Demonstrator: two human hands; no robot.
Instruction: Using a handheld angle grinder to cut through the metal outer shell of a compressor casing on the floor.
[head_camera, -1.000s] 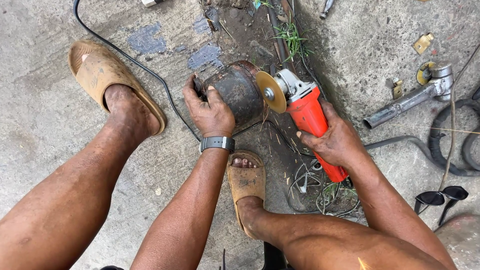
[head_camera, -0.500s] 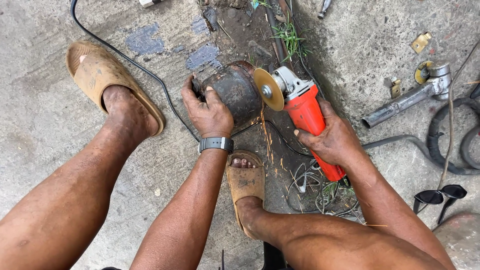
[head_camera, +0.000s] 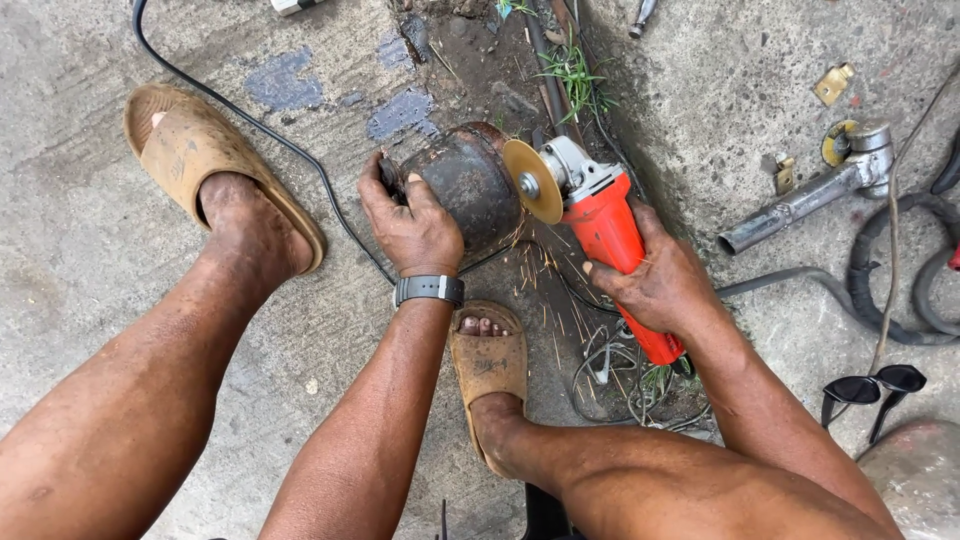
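Much of the rusty metal drum (head_camera: 470, 190) is covered: the left hand (head_camera: 412, 222) lies over its near left side, and the grinder's disc (head_camera: 531, 181) crosses its right end, so the exact spot where disc meets metal cannot be made out. The rear of the red grinder (head_camera: 610, 235) disappears under the right hand (head_camera: 660, 280), and its tail end sinks into a tangle of wires (head_camera: 610, 375) and grass. A black cable (head_camera: 250, 120) runs off the top edge of the floor view, and part of it passes out of sight behind the left wrist. A rounded grey shape in the bottom right corner is cut off and cannot be identified.

The drum is a dark brown, rust-stained cylinder lying on its side on the concrete floor (head_camera: 80, 250), at the edge of a dirt-filled crack near the middle top of the view, between the two sandalled feet. Thin bright sparks streak down from under the disc toward the near sandal (head_camera: 487, 360).

The left grip is clenched on the drum, fingers curled over its end, a watch (head_camera: 428, 290) on the wrist. The right grip is wrapped tight around the grinder's red body. To the right, well apart, lie a grey metal tool (head_camera: 800, 195), black hoses (head_camera: 890, 290) and dark sunglasses (head_camera: 875, 390).
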